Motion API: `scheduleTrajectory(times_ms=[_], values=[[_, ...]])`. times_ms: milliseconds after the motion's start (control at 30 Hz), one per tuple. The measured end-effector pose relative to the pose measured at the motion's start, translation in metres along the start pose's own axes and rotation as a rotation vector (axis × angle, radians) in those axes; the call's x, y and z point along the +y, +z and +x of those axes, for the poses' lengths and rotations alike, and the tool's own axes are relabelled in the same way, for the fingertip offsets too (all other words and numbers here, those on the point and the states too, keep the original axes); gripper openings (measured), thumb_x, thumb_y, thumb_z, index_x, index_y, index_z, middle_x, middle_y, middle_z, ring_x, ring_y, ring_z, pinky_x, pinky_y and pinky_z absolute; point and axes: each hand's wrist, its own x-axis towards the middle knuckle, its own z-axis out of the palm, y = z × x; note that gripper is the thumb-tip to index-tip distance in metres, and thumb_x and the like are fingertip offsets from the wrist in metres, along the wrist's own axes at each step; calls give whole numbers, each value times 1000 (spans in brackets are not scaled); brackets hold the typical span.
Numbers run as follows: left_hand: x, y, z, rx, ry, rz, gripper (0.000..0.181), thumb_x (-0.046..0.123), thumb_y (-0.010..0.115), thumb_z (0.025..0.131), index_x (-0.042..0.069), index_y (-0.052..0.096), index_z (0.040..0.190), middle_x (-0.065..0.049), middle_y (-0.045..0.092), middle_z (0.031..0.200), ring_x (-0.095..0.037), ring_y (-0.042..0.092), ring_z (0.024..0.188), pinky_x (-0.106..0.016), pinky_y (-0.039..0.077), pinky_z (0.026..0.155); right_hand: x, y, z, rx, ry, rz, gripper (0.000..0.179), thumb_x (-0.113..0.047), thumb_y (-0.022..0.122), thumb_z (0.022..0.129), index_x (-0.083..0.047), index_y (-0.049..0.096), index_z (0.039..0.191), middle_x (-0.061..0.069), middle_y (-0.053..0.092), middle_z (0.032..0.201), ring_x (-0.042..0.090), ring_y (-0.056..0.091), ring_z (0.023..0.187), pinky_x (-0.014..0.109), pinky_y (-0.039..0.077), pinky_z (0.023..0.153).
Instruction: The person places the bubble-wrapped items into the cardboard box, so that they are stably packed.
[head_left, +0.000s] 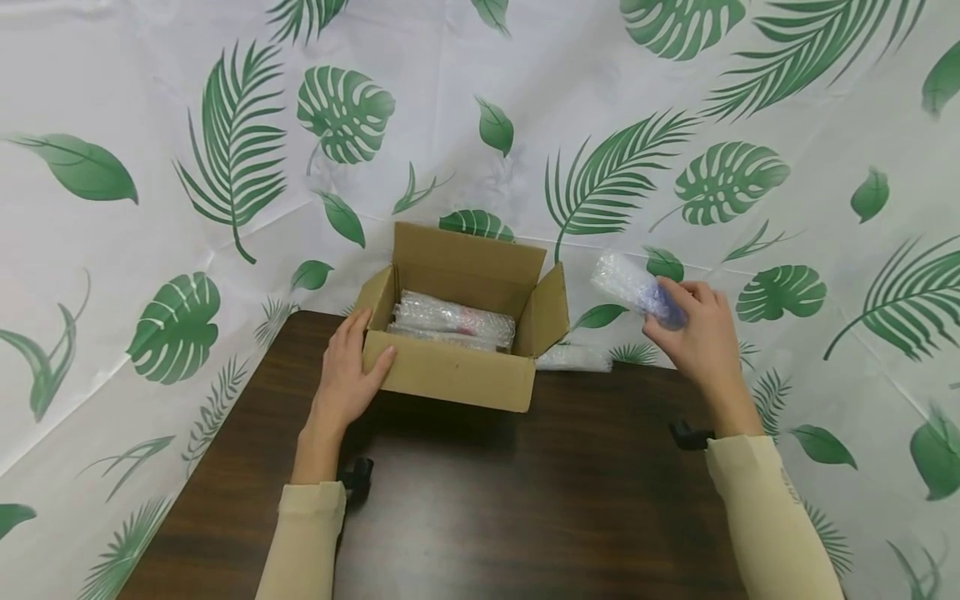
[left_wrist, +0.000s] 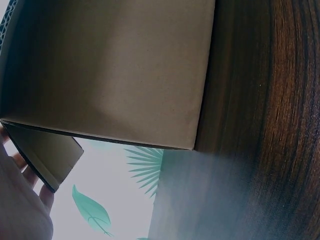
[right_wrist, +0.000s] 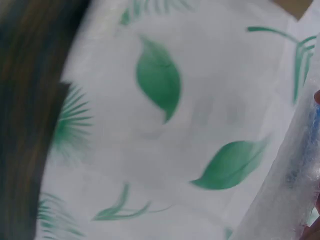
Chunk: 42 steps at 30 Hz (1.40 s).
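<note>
My right hand [head_left: 697, 333] grips one end of a roll of bubble wrap [head_left: 626, 282] with something blue showing through, held up to the right of an open cardboard box [head_left: 450, 367]. In the right wrist view the same bubble-wrapped roll [right_wrist: 285, 200] runs along the right edge, and little of the hand shows. At the box's left front corner, my left hand [head_left: 348, 367] holds on, thumb over the front flap and fingers along the left flap. Inside the box lie bubble-wrapped rolls [head_left: 450, 315], one with a pinkish patch. The left wrist view shows fingers around a flap [left_wrist: 47, 152].
Beside the box's right side, another bubble-wrapped piece [head_left: 577, 358] lies near the back edge of the dark wooden table [head_left: 525, 500]. A white sheet with green leaves [head_left: 465, 100] hangs behind and around the table. The box's flaps stand spread outward.
</note>
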Motion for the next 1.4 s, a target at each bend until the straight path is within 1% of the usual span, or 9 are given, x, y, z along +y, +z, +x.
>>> scheduleTrajectory(times_ms=[100, 200, 500, 733, 1000, 1067, 1133, 1267, 1400], values=[[1, 0, 1, -1, 0, -1, 79, 45, 61, 105, 12, 30, 170, -20, 30, 173, -45, 29, 159, -73, 23, 125, -14, -5, 6, 29, -42, 27, 61, -28, 77, 90, -15, 66, 148, 22, 61, 136, 45, 47, 117, 56, 39, 87], [1, 0, 1, -4, 1, 0, 79, 45, 61, 105, 12, 29, 170, -20, 30, 173, -45, 29, 159, -73, 23, 125, -29, -10, 10, 36, -78, 71, 61, -25, 79, 88, -14, 67, 147, 22, 61, 135, 45, 48, 119, 55, 38, 89], [3, 0, 1, -18, -4, 9, 79, 46, 60, 105, 11, 29, 170, -20, 30, 173, -45, 29, 159, -72, 23, 125, -78, -14, 20, 43, -161, 136, 60, -20, 81, 87, -14, 69, 146, 19, 62, 133, 43, 49, 124, 59, 46, 92], [2, 0, 2, -11, 0, 13, 79, 45, 61, 106, 11, 29, 170, -20, 31, 173, -45, 29, 159, -72, 23, 125, -130, -1, 37, 39, -280, 152, 60, -25, 80, 90, -19, 67, 148, 16, 62, 136, 39, 50, 120, 57, 48, 92], [2, 0, 1, 0, 9, 5, 79, 45, 62, 105, 11, 30, 169, -21, 31, 173, -45, 30, 159, -72, 24, 125, -196, 30, 46, -1, -452, 76, 60, -30, 79, 92, -18, 66, 150, 15, 64, 133, 37, 57, 117, 56, 50, 98], [2, 0, 1, 9, 14, 5, 79, 44, 62, 105, 11, 31, 169, -21, 31, 172, -45, 30, 158, -72, 24, 124, -211, 41, 47, -40, -470, 65, 61, -33, 79, 93, -18, 65, 151, 14, 64, 135, 36, 57, 121, 55, 52, 100], [2, -1, 1, 14, 17, 3, 78, 44, 62, 105, 10, 31, 169, -22, 31, 172, -46, 31, 158, -72, 24, 124, -222, 54, 48, -102, -460, 56, 63, -37, 78, 93, -19, 63, 152, 11, 63, 137, 33, 57, 124, 52, 53, 101], [2, -1, 1, 20, 26, 2, 78, 42, 63, 104, 8, 32, 168, -23, 32, 171, -47, 32, 157, -72, 25, 123, -234, 85, 48, -267, -388, 36, 64, -43, 76, 95, -22, 61, 154, 7, 63, 135, 28, 56, 121, 48, 55, 97], [1, 0, 0, 17, 29, 3, 78, 42, 63, 105, 7, 32, 168, -24, 32, 171, -47, 31, 157, -73, 25, 123, -234, 117, 44, -439, -296, 42, 63, -45, 74, 97, -25, 59, 155, 5, 64, 136, 27, 57, 123, 50, 57, 95]])
